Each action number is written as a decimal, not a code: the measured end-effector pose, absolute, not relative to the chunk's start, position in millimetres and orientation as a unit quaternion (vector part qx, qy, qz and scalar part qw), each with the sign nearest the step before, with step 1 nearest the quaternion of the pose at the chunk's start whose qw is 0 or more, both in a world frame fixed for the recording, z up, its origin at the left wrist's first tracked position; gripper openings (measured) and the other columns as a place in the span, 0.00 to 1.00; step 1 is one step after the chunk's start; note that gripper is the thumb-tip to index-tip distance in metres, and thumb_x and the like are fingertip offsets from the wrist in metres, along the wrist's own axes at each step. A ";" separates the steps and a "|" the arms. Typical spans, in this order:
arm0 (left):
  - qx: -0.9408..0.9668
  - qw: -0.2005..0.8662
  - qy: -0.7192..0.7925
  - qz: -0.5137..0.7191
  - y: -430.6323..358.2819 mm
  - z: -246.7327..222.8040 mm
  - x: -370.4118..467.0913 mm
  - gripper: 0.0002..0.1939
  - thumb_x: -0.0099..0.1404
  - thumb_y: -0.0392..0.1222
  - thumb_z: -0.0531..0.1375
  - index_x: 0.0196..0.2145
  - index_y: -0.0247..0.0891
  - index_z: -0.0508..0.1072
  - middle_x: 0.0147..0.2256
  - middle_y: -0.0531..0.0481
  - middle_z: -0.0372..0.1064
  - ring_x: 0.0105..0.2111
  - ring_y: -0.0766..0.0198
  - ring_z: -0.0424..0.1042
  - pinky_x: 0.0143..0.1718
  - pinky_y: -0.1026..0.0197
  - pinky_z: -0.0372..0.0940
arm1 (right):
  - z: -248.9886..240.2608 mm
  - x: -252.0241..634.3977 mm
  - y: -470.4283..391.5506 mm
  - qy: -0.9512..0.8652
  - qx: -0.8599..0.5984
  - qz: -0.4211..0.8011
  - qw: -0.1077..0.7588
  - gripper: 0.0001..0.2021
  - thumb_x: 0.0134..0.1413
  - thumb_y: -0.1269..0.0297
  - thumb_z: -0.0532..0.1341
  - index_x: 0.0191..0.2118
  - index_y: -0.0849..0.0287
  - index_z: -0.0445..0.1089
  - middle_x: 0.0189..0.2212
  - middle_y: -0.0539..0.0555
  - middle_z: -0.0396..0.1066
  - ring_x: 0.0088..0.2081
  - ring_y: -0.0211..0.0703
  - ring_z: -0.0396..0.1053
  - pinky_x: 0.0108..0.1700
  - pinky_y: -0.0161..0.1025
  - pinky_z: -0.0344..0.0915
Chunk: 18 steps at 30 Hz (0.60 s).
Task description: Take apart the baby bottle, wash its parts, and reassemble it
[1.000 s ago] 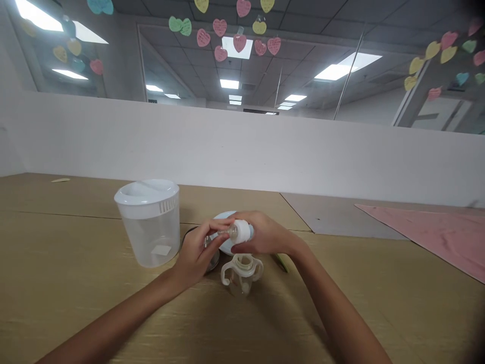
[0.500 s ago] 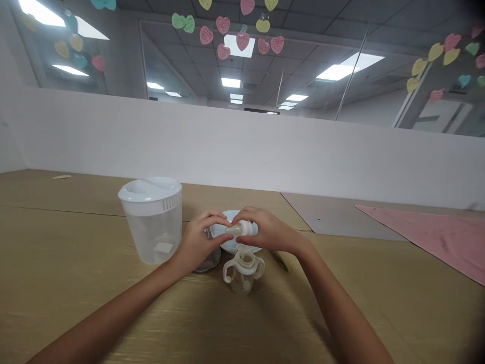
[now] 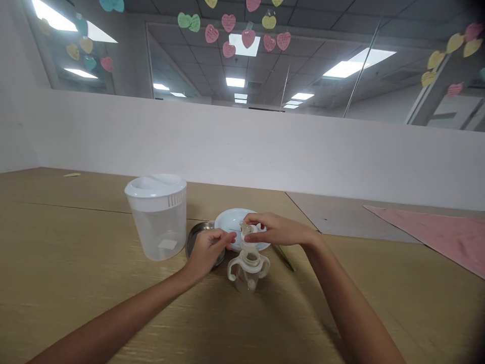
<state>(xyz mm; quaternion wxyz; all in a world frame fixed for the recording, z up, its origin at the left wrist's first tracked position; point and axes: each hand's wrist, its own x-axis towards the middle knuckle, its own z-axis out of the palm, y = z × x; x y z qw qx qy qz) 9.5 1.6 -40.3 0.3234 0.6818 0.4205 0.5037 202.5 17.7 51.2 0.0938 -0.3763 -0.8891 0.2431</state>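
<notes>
A clear baby bottle (image 3: 249,279) with two pale handles stands upright on the table, its neck uncovered. Just above it, my right hand (image 3: 278,230) grips the bottle's nipple cap (image 3: 248,233), a white ring with a clear nipple pointing up. To the left of the cap and apart from it, my left hand (image 3: 207,250) is closed, thumb and fingertips pressed together; whatever they pinch, if anything, is too small to make out. Behind both hands sits a white plate (image 3: 226,218). A round metal dish (image 3: 194,236) lies partly hidden behind my left hand.
A tall translucent bucket (image 3: 157,230) with a white lid stands at the left. Right of the bottle lies a thin green strip (image 3: 285,258). A pink cloth (image 3: 435,230) covers part of the grey board (image 3: 341,222) at the right. A white wall rises behind the table.
My left hand has come off the nipple and moved down, its fingers now pinched. My right hand has turned the nipple cap from sideways to upright. The view has shifted slightly.
</notes>
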 end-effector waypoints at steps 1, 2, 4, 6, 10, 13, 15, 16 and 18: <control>0.677 0.324 0.412 0.516 -0.3 -46.4 11.6 0.19 0.61 0.51 0.53 0.23 0.34 0.72 0.27 0.49 0.71 0.30 0.63 0.68 0.36 0.63 0.62 | 50.5 202.3 18.4 -0.888 -0.372 0.256 0.089 0.15 0.52 0.51 0.55 0.39 0.57 0.64 0.35 0.50 0.64 0.36 0.39 0.60 0.35 0.35 0.57; 0.671 0.325 0.401 0.532 -2.8 -53.1 14.1 0.18 0.63 0.50 0.51 0.29 0.35 0.72 0.31 0.48 0.72 0.33 0.63 0.69 0.38 0.63 0.62 | 49.5 201.9 19.2 -0.886 -0.369 0.267 0.083 0.15 0.52 0.51 0.54 0.40 0.57 0.64 0.35 0.51 0.64 0.36 0.39 0.60 0.35 0.34 0.57; 0.662 0.329 0.382 0.554 -8.8 -67.3 19.9 0.18 0.62 0.50 0.53 0.45 0.37 0.67 0.41 0.46 0.69 0.41 0.62 0.67 0.43 0.61 0.61 | 47.0 200.8 20.9 -0.885 -0.368 0.279 0.064 0.16 0.52 0.52 0.55 0.41 0.58 0.63 0.35 0.50 0.64 0.35 0.39 0.60 0.35 0.34 0.57; 0.676 0.329 0.378 0.540 -14.8 -80.7 25.5 0.27 0.58 0.49 0.59 0.53 0.40 0.58 0.48 0.45 0.64 0.47 0.59 0.64 0.47 0.58 0.59 | 44.9 199.6 22.1 -0.886 -0.369 0.278 0.035 0.16 0.50 0.53 0.57 0.41 0.58 0.64 0.34 0.50 0.64 0.34 0.38 0.60 0.35 0.34 0.57; 0.708 0.323 0.379 0.501 -20.3 -97.9 30.6 0.34 0.55 0.48 0.62 0.57 0.43 0.52 0.51 0.44 0.61 0.51 0.55 0.61 0.52 0.53 0.55 | 44.8 199.9 21.6 -0.898 -0.360 0.253 0.006 0.15 0.46 0.55 0.61 0.40 0.56 0.68 0.37 0.51 0.64 0.37 0.40 0.61 0.36 0.34 0.57; 0.719 0.330 0.354 0.499 -18.2 -103.5 29.9 0.31 0.60 0.46 0.58 0.57 0.44 0.50 0.50 0.44 0.62 0.50 0.57 0.62 0.52 0.54 0.56 | 46.3 203.3 20.5 -0.904 -0.357 0.234 0.007 0.16 0.43 0.58 0.63 0.40 0.54 0.69 0.39 0.51 0.64 0.39 0.40 0.61 0.38 0.34 0.58; 0.719 0.329 0.341 0.508 -15.5 -106.3 29.5 0.29 0.60 0.46 0.57 0.56 0.43 0.51 0.50 0.44 0.63 0.50 0.59 0.63 0.51 0.56 0.57 | 47.0 205.8 20.5 -0.908 -0.349 0.230 0.007 0.16 0.43 0.61 0.63 0.41 0.54 0.70 0.40 0.51 0.65 0.40 0.40 0.62 0.38 0.34 0.59; 0.717 0.329 0.336 0.515 -14.3 -107.5 29.7 0.28 0.60 0.45 0.57 0.56 0.42 0.52 0.50 0.44 0.63 0.50 0.59 0.63 0.51 0.56 0.58 | 47.1 206.8 20.9 -0.910 -0.343 0.231 0.009 0.16 0.43 0.62 0.63 0.42 0.54 0.70 0.40 0.51 0.65 0.40 0.40 0.62 0.39 0.34 0.59; 0.713 0.329 0.329 0.524 -12.8 -109.3 30.4 0.28 0.61 0.45 0.57 0.56 0.42 0.52 0.50 0.44 0.62 0.50 0.60 0.63 0.51 0.57 0.58 | 47.4 207.9 22.0 -0.914 -0.333 0.232 0.015 0.15 0.45 0.64 0.61 0.42 0.54 0.70 0.40 0.51 0.66 0.40 0.40 0.62 0.39 0.34 0.59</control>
